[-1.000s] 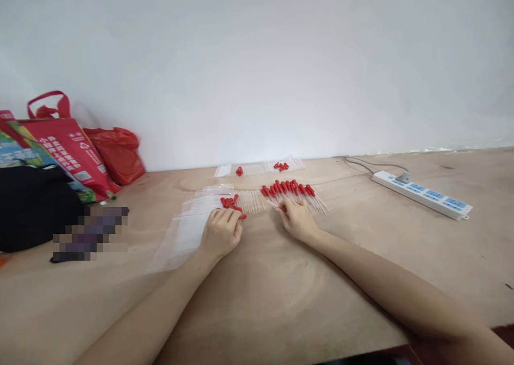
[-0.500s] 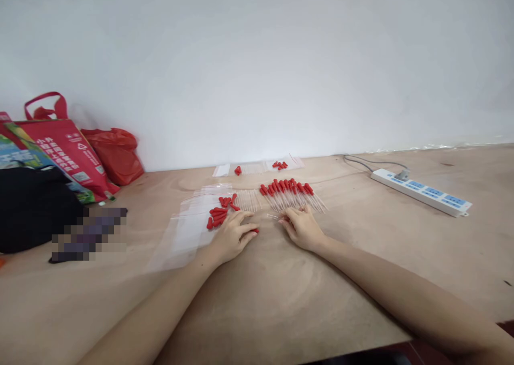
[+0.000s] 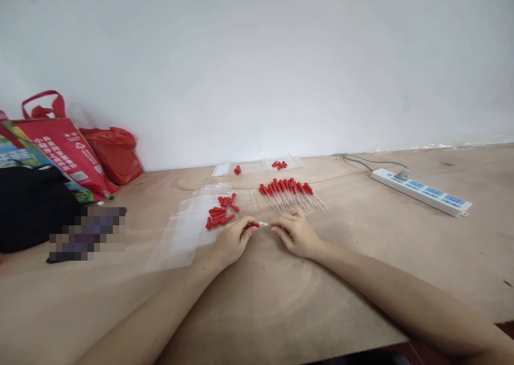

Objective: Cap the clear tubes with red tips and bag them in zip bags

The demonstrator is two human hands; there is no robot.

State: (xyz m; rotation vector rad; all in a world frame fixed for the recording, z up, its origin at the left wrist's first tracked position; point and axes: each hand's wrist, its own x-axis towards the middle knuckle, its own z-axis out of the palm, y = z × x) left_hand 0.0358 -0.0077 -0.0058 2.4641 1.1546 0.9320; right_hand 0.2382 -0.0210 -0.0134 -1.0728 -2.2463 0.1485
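Observation:
Between the fingers of my left hand is a red rubber bulb, its open end turned to the right. My right hand pinches a clear dropper tube, whose left end meets the bulb or lies right at it; I cannot tell how far in it sits. Loose red bulbs lie beyond my left hand. A row of bare clear tubes is beside them. Past my right hand lie several droppers with red bulbs fitted on their tubes.
Clear zip bags lie left of the bulbs. Farther back are more bagged tubes and bulbs. A white power strip with a plugged-in cable is at the right. Red bags and a black cloth item stand at the left.
My left fingers have closed round the red bulb. My right hand has brought the tube left and slightly nearer, so its end now meets the bulb.

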